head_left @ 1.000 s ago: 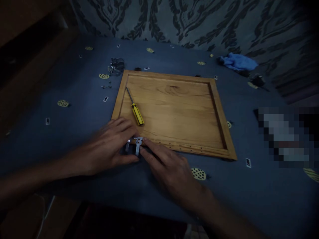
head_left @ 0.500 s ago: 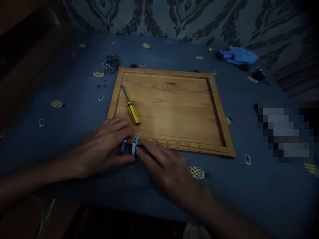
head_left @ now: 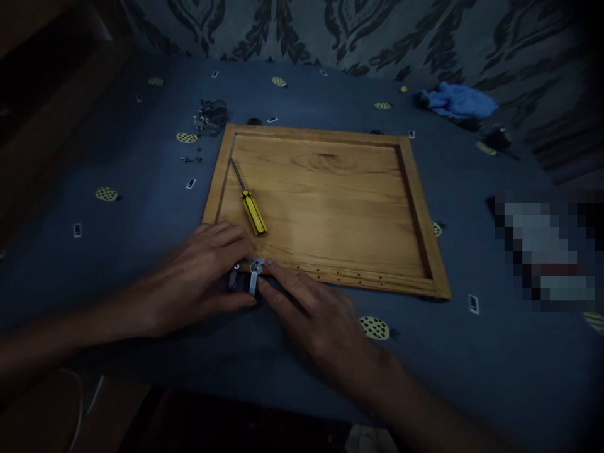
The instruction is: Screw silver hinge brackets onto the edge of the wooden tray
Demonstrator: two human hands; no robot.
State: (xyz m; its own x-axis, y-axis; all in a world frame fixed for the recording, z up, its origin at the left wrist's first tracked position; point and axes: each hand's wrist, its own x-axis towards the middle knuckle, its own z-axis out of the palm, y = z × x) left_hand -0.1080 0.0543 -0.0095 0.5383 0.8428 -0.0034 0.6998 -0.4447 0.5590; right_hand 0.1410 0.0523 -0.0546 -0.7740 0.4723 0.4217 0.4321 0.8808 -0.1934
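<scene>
A small silvery metal hook [head_left: 255, 274] with screw holes lies against the near rail of a shallow wooden tray-like panel [head_left: 325, 195], toward its left end. My left hand [head_left: 214, 270] rests over the panel's near-left corner, fingers curled, fingertips at the hook's upper left and thumb below it. From the right, my right hand [head_left: 314, 308] presses its index finger and thumb to the hook's side. Just left of it is a second, darker hook [head_left: 233, 279] with a screw head showing, partly hidden by my left hand. A yellow-handled screwdriver [head_left: 253, 212] lies inside the panel.
Loose hooks [head_left: 211, 116] lie in a pile beyond the panel's far-left corner, with several screws [head_left: 191, 159] nearer. A blue cloth [head_left: 460, 102] sits at the back right. A pixelated object [head_left: 542, 245] is on the right. Small holes dot the panel's near rail.
The view has shifted very slightly. Both hands keep their hold at the metal hook, and nothing else has visibly moved.
</scene>
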